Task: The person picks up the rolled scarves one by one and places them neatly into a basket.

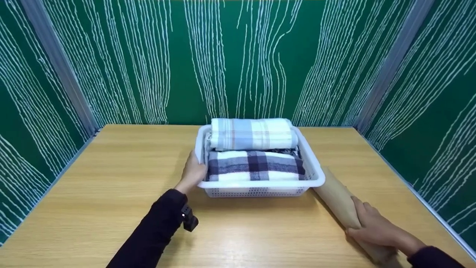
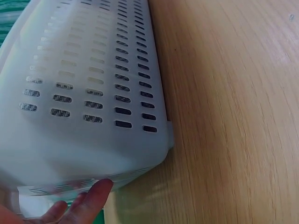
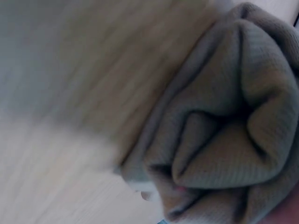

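Observation:
A white slotted plastic basket (image 1: 315,169) stands on the wooden table (image 1: 111,178). Inside lie a rolled light-blue checked towel (image 1: 253,134) at the back and a dark plaid towel (image 1: 256,165) at the front. My left hand (image 1: 193,172) rests against the basket's left wall (image 2: 93,93), fingers (image 2: 91,200) at its lower corner. My right hand (image 1: 373,227) grips a rolled beige towel (image 1: 340,199) that lies on the table right of the basket. Up close, the roll's spiral end (image 3: 224,140) fills the right wrist view.
Green panels with white wavy lines (image 1: 238,59) wall in the table at the back and both sides. Bare tabletop spreads to the left and in front of the basket. A small black camera (image 1: 189,220) sits on my left wrist.

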